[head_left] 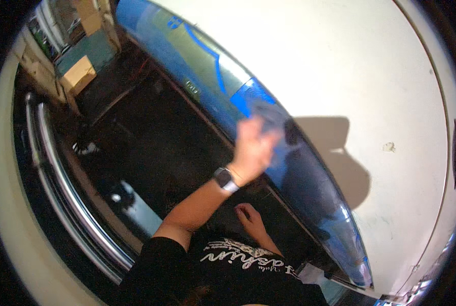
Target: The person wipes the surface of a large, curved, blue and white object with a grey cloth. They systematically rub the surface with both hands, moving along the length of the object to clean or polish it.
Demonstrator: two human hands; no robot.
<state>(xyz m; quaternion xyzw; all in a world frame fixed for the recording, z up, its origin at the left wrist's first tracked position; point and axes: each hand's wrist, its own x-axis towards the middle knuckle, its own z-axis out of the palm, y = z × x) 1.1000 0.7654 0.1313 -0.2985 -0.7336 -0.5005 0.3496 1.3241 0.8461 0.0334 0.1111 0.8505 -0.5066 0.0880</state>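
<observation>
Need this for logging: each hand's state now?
Left hand: blurred over the blue panel; grip can't be told.
Right hand: loosely open, nothing visibly held.

You see the white panel (330, 56) brightly lit around one o'clock, a clear shadow (348, 176) at three and grainy darkness at ten; your left hand (254, 148) is motion-blurred, and fisheye distortion curves the shiny rails (59, 160) near nine.

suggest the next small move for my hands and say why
Probably raise the right hand to the near edge of the blue panel to help steady it: only the left hand is up at the panel, too blurred to show contact, while the right sits lower, loosely curled and apart from it.
</observation>
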